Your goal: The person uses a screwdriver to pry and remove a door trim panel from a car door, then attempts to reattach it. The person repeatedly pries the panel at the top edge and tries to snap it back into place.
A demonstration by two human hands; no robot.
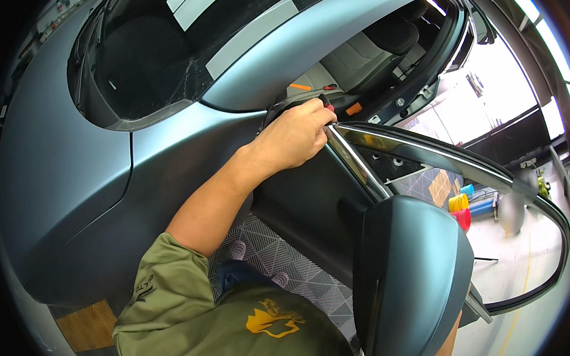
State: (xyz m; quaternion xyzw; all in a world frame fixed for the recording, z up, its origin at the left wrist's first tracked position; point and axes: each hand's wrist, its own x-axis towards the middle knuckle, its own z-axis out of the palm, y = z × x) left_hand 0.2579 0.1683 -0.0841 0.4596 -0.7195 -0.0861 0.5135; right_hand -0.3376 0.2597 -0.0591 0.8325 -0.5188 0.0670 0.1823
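My left hand [296, 131] is closed at the front upper corner of an open car door [309, 204], beside the windscreen pillar. A small black-and-red tool [330, 108] pokes out past its fingers; its exact kind is hidden by the hand. Just to the right of the hand, a bright trim strip [362, 162] runs down to the blue-grey side mirror [414, 279]. Behind that mirror only part of my right forearm [441, 350] shows, and the right hand is hidden.
The matt blue-grey car body [62, 187] fills the left. An orange flat strip [300, 86] and a red-and-black tool [329, 87] lie inside by the seat [360, 60]. The door's window frame [565, 241] reaches far right. Yellow and red buckets [459, 219] stand beyond the door.
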